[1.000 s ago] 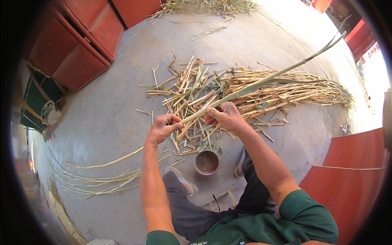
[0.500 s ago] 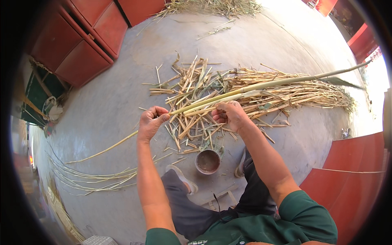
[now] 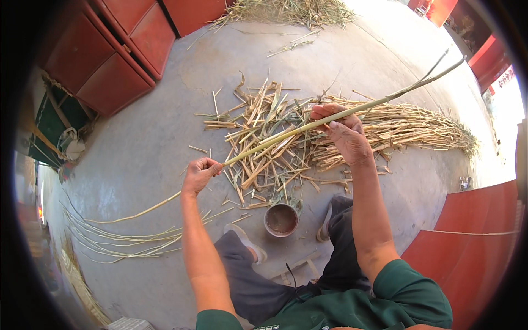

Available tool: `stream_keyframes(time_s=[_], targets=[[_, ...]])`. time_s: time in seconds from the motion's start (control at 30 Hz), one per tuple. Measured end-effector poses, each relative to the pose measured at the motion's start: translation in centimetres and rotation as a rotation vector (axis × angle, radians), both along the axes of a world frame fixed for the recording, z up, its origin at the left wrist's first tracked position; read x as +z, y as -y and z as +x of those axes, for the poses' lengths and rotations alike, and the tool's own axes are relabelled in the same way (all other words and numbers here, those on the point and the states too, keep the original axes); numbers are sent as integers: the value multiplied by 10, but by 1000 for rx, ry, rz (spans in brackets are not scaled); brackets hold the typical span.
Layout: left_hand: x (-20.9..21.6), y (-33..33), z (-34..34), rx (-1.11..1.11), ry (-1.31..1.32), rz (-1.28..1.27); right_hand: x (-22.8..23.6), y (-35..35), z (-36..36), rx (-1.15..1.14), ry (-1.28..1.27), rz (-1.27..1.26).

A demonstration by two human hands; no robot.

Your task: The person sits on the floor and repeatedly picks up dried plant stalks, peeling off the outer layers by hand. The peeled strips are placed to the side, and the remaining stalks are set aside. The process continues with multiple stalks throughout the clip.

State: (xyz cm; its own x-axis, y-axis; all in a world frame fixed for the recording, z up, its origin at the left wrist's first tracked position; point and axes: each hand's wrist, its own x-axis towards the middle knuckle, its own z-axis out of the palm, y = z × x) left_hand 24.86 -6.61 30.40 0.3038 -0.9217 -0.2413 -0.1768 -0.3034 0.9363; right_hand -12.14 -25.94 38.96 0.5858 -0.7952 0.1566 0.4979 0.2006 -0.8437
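A long, pale green reed stalk (image 3: 264, 145) slants across in front of me, from the floor at left up to a thin, forked tip at right. My left hand (image 3: 201, 174) is closed in a pinch on its lower part. Further up, my right hand (image 3: 347, 135) holds it lightly, fingers reaching behind the stalk and thumb on the near side. Under it, short cut pieces of dry stalk and husk (image 3: 254, 175) lie scattered. A bundle of long dry stalks (image 3: 407, 125) rests on the floor to the right, partly covered by my right hand.
A small round bowl (image 3: 281, 219) stands between my feet. Several thin, peeled stalks (image 3: 129, 237) lie on the floor at left. More plant litter (image 3: 291, 12) is heaped at the far side. Red panels (image 3: 113, 55) stand far left, and a red surface (image 3: 467, 242) is at right.
My right hand has moved up and right along the stalk, its fingers straighter than before. The stalk's upper end has risen, and the broad leaf near its tip no longer hangs out.
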Motion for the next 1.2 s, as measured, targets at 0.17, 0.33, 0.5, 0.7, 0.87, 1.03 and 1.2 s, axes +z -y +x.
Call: stream_keyframes(time_s=[0.17,0.33,0.5,0.7,0.87,1.03,1.2], targets=[[16,22,-43,-25,189,-145,-1,-6,11,-88,-161,-84],[43,60,-120,-12,546,-529,-8,-23,35,-150,-278,-47],[40,57,-122,18,591,-495,-19,-35,46,-319,-429,8],[33,53,-98,-43,582,-371,-19,-36,45,-354,-526,22],[21,22,-42,-55,459,-107,-12,-10,13,-277,-405,39],[36,36,-82,-41,546,-398,-18,-32,36,-38,-296,-42],[37,48,-109,40,584,-500,-17,-42,48,-65,-401,-15]])
